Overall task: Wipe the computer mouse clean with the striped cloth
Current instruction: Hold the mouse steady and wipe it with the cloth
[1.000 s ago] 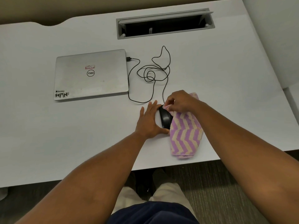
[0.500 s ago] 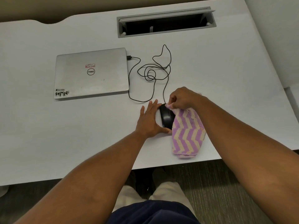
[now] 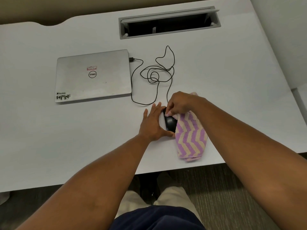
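Note:
A black computer mouse lies on the white desk near its front edge. My left hand rests flat against the mouse's left side, thumb curled round its near end, steadying it. My right hand pinches a corner of the purple-and-cream striped cloth and presses it on the far end of the mouse. The rest of the cloth trails toward me along the mouse's right side, down to the desk's edge.
A shut silver laptop lies to the left. The mouse's black cable loops in coils between laptop and mouse. A grey cable hatch stands open at the back of the desk. The desk's front edge runs just below the cloth.
My right hand with the cloth corner has shifted slightly over the far end of the mouse. The left hand stays in place against the mouse.

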`<state>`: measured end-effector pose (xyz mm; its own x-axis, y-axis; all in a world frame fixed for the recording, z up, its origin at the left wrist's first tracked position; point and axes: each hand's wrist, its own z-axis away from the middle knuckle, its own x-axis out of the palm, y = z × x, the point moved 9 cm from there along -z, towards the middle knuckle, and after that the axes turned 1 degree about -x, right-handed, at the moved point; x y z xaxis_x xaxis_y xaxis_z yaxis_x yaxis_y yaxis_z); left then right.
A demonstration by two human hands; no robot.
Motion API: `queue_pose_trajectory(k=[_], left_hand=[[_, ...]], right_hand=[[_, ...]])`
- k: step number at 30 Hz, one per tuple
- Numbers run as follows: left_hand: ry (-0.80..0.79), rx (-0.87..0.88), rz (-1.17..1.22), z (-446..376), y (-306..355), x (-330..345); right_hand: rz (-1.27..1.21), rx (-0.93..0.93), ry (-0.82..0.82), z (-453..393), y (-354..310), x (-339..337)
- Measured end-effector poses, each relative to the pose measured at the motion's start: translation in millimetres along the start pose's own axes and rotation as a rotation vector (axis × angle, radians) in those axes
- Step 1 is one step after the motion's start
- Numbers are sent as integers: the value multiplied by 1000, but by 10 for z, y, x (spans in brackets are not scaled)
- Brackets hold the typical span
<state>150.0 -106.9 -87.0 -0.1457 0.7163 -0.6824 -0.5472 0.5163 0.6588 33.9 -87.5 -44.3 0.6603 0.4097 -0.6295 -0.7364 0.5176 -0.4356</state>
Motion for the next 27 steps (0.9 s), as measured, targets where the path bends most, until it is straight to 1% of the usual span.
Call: queue_pose_trajectory(k=[2, 7, 9, 12, 14, 16, 18, 21, 24, 27], left_hand=[[3, 1, 2, 4, -2, 0], [2, -10, 4, -4, -8, 21], [1, -14, 0, -10, -14, 31], [-4, -15, -2, -13, -16, 36], [-8, -8, -13, -6, -2, 29], [-8, -1, -16, 0, 4, 12], [-3, -4, 3, -2, 3, -2], [-4, -16, 1, 2, -4, 4], [-3, -20, 6, 2, -5, 12], [-7, -26, 7, 4, -6, 14]], right_hand=[[11, 7, -3, 9, 7, -23], [96, 57, 197, 4, 28, -146], [110, 46, 217, -20, -26, -124], [151, 2, 171, -45, -129, -54], [140, -31, 100, -44, -162, -3], [111, -35, 10, -25, -148, 39], [75, -11, -29, 10, -92, 20], [46, 22, 42, 40, 8, -85], [110, 62, 165, 54, 70, -166], [125, 71, 225, 29, 29, -178]])
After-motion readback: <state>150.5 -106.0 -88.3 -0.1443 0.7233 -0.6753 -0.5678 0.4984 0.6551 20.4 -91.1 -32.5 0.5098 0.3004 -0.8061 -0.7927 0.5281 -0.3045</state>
